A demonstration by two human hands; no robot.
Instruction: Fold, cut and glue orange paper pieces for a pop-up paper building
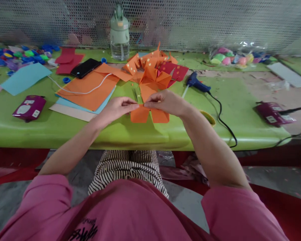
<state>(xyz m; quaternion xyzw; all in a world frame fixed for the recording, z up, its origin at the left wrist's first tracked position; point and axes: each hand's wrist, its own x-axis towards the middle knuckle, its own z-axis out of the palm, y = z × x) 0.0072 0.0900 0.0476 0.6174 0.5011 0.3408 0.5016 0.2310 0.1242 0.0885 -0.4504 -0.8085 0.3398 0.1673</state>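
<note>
On my feed I see a green table (52, 130) with a stack of orange and blue paper sheets (86, 90) left of centre, a black phone (85, 68) just behind it and a white cable (82, 91) trailing across the top sheet. A pale green water bottle (119, 33) stands at the back. A blue glue gun (197, 82) lies to the right. I count two purple boxes, one at the left (29, 107), one at the right (272, 113). A bag of coloured pieces (230, 57) sits far back right.
</note>
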